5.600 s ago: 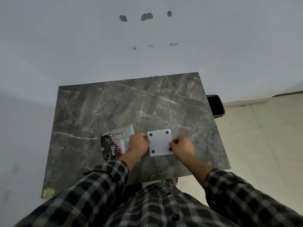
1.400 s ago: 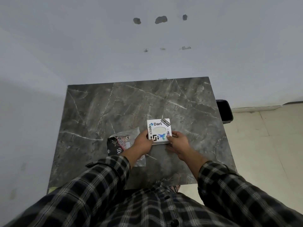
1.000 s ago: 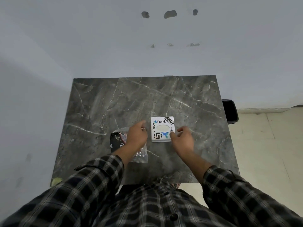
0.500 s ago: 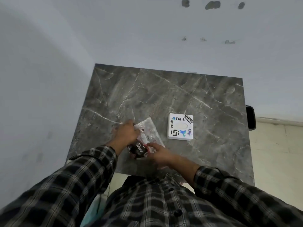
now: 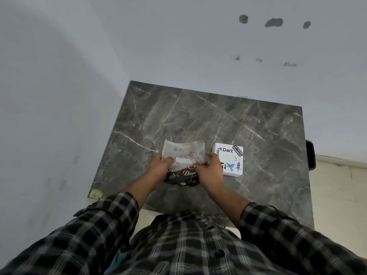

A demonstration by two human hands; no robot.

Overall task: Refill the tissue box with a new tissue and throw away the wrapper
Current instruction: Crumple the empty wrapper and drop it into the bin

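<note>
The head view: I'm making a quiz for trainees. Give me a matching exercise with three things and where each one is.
Things:
1. tissue box
2. wrapper
3. black bin

Places:
A. held between the left hand and right hand
B. past the table's right edge
C. standing on the table, right of the hands

Pairs: 1-C, 2-A, 3-B

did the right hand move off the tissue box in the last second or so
Yes. The right hand left the tissue box, which sits on the table, and went leftward to the wrapper, which it now grips with the left hand.
</note>
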